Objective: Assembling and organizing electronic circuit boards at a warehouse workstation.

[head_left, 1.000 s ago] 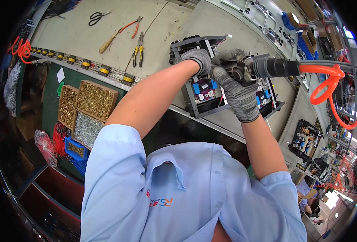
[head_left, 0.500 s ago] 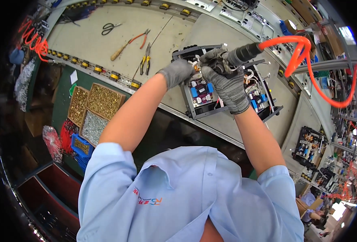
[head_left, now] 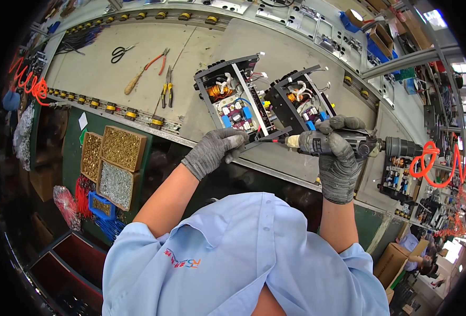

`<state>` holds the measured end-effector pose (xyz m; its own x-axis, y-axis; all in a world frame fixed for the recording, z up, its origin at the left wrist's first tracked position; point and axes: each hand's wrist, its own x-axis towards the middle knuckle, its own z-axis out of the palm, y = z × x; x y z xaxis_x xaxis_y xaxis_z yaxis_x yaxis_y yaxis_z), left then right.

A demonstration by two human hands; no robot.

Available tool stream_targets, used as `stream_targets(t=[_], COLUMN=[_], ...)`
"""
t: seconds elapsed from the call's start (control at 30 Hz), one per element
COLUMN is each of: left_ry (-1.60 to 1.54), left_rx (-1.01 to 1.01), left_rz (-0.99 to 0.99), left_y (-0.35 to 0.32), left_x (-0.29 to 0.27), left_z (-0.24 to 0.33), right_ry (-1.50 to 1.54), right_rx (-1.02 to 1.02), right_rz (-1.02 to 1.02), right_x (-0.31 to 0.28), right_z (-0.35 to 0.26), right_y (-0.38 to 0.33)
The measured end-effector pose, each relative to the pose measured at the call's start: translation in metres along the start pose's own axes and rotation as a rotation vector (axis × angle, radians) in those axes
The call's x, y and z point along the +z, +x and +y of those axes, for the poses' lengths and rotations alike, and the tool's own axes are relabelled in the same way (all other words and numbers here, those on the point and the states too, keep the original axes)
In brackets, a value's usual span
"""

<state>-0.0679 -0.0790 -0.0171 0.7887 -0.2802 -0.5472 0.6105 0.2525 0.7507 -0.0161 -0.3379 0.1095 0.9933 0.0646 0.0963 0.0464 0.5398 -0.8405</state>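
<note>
An air screwdriver point(head_left: 309, 143) lies level in my right hand point(head_left: 342, 171), whose gloved fingers wrap round its body. Its bit points left to the near edge of an open black-framed electronic unit point(head_left: 235, 112), with a copper coil and circuit board inside. At that unit's near edge my left hand point(head_left: 215, 151) has its gloved fingers pinched together by the bit's tip. What sits between them is hidden. A second unit point(head_left: 294, 100) of the same sort stands just to the right, partly behind the screwdriver.
Yellow-handled pliers point(head_left: 167, 90), red-handled pliers point(head_left: 156, 62), a wooden-handled tool point(head_left: 133, 84) and scissors point(head_left: 121, 52) lie at left. Boxes of brass-coloured screws point(head_left: 122, 149) and silver ones point(head_left: 116, 184) stand below the bench edge. An orange coiled hose point(head_left: 428, 163) trails right.
My right hand has swung the screwdriver from above the units to the near right, bit now leftward. My left hand has moved down to the left unit's near edge. Both units are uncovered.
</note>
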Motion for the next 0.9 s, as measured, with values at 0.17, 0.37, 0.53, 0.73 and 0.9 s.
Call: stream_targets(t=[0.17, 0.37, 0.53, 0.73, 0.9], left_ry=[-0.297, -0.457, -0.643, -0.603, -0.662], left_rx=[0.000, -0.002, -0.018, 0.007, -0.111], left_rz=[0.020, -0.062, -0.102, -0.123, -0.100], left_y=[-0.007, -0.009, -0.007, -0.011, -0.011], left_x=[0.015, 0.020, 0.024, 0.023, 0.028], left_z=[0.001, -0.008, -0.017, -0.017, -0.013], right_ry=[0.114, 0.076, 0.091, 0.060, 0.139], right_rx=[0.028, -0.033, -0.037, -0.042, -0.008], right_rz=[-0.057, -0.015, -0.054, -0.143, -0.163], right_x=[-0.009, -0.003, 0.005, 0.013, 0.003], right_z=[-0.001, -0.001, 0.005, 0.004, 0.000], right_y=[-0.006, -0.006, -0.007, -0.005, 0.004])
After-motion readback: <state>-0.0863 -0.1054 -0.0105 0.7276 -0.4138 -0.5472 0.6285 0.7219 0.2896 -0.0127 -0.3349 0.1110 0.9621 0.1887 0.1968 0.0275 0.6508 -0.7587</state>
